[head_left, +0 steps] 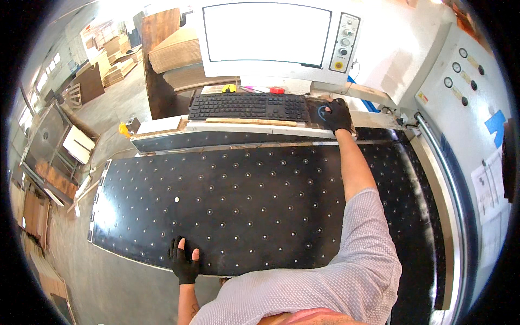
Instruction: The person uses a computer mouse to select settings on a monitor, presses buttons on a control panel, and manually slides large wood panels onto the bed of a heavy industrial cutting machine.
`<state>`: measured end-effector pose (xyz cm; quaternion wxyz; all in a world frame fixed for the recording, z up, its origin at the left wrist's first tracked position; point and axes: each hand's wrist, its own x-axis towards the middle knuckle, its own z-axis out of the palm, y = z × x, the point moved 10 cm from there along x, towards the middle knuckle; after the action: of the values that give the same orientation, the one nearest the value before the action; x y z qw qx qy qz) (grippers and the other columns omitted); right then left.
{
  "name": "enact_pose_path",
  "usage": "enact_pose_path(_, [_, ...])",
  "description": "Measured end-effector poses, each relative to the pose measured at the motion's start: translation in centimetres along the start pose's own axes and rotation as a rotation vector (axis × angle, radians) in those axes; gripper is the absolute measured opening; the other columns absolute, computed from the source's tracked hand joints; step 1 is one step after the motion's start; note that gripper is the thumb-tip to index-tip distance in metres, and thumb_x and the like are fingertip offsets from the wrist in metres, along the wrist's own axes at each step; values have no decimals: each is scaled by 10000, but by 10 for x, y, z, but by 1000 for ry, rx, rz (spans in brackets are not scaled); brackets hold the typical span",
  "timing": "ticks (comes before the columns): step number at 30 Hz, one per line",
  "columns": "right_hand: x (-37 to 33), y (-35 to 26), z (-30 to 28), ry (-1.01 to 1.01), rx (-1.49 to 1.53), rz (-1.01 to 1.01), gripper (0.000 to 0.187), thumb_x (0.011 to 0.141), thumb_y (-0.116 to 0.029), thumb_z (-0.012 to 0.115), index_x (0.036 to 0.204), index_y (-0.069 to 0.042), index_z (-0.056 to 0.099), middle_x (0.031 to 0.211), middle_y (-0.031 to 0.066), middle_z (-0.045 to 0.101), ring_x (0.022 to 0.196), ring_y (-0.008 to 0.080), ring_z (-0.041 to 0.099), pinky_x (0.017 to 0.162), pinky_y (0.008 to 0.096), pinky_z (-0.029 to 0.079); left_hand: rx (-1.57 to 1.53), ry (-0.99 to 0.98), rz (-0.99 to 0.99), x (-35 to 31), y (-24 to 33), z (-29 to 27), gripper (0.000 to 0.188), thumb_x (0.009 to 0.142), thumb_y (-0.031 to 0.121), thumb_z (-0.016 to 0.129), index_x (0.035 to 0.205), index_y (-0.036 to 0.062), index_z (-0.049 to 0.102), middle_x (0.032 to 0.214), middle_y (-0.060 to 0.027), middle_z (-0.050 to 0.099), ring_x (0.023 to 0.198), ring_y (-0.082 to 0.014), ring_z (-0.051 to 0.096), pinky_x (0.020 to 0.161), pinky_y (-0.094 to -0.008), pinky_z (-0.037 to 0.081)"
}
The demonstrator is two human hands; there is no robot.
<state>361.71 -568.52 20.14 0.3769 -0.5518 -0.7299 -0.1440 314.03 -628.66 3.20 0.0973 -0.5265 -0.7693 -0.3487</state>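
My right hand [339, 116], in a black fingerless glove, is curled over a dark computer mouse [323, 113] with a blue curved mark. My palm and fingers hide most of it. Just left of it lies a black keyboard [249, 106] on a narrow shelf. Near the front edge of a black table [238, 184] dotted with small round studs, my left hand [185, 263] rests on the surface. It is also gloved, with bare fingertips apart and nothing held.
Behind the keyboard stands a monitor [265, 33] beside a knob panel [344, 43]. A yellow tape measure [229, 88] and a red item [277, 90] lie below it. Gauges mark the cabinet [471, 119] at right. Brown boards [174, 50] are stacked at back left.
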Motion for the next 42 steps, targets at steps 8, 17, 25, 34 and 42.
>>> enact_pose_path(8, [-4, -4, -5, 13, -72, 56, 502, 888, -290, 741, 1371, -231, 618, 1302, 143, 604, 1179, 402, 616, 1001, 510, 521, 39, -32, -10, -1, 0, -2, 579, 931, 412, 735, 1342, 16, 639, 1354, -244, 643, 1285, -454, 568, 1127, -535, 412])
enact_pose_path(17, [-1, 3, 1, -67, -3, 61, 444, 882, -263, 747, 1302, -139, 671, 1386, 192, 593, 1274, 390, 583, 1056, 483, 500, 3, -54, -72, 0, -6, 3, 630, 916, 490, 731, 1331, 26, 633, 1359, -230, 647, 1313, -445, 564, 1138, -548, 392])
enact_pose_path(25, [-4, -10, -14, -46, 54, 49, 483, 866, -236, 741, 1337, -170, 653, 1272, 170, 610, 1188, 384, 613, 996, 488, 526, 8, -16, -13, 1, -1, -1, 604, 907, 456, 739, 1312, 18, 643, 1339, -226, 660, 1291, -440, 583, 1128, -538, 405])
enact_pose_path(34, [-9, -8, -18, -49, -39, 107, 456, 854, -314, 740, 1286, -184, 678, 1248, 147, 633, 1166, 363, 636, 961, 493, 547, -29, -35, -62, 1, -6, 3, 627, 892, 473, 754, 1313, 21, 642, 1361, -224, 649, 1288, -452, 577, 1125, -541, 408])
enact_pose_path(42, [-8, -17, -29, -47, -55, 161, 398, 780, -286, 762, 1152, -151, 721, 1220, 145, 673, 1102, 371, 673, 951, 487, 559, 17, -15, 7, 2, 3, -4, 590, 944, 458, 714, 1309, 1, 641, 1351, -236, 648, 1281, -449, 572, 1117, -527, 416])
